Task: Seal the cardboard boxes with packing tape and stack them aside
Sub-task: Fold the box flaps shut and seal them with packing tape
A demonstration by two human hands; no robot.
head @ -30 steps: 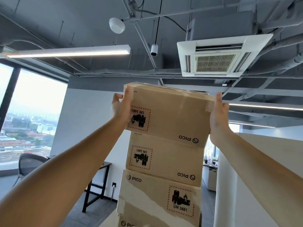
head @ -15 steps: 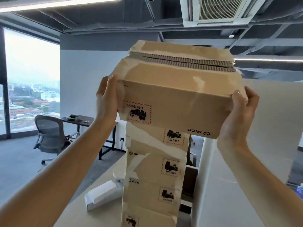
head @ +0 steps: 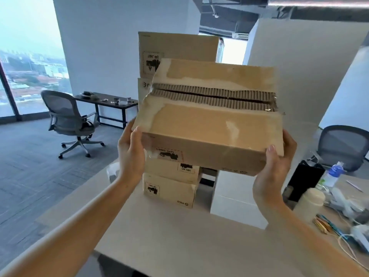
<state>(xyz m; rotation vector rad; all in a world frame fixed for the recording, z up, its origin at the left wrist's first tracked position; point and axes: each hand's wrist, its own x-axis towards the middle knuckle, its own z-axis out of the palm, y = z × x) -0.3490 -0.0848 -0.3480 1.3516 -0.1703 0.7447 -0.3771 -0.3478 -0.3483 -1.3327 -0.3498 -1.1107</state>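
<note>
Brown cardboard box, top seam torn open, lifted off tall stack of matching boxes at 12 o'clock; now lowered above pale table. Left hand at 9, right hand at 3 clasp its ends. Untaped: probably sealing next.

Held box tan, torn pale patches, red-dashed black label; stacked boxes tan; chair grey.

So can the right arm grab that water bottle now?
Probably not yet: the right grip and left grip both hold the box. The bottle stands further right on the desk; the box would need setting down first.
</note>
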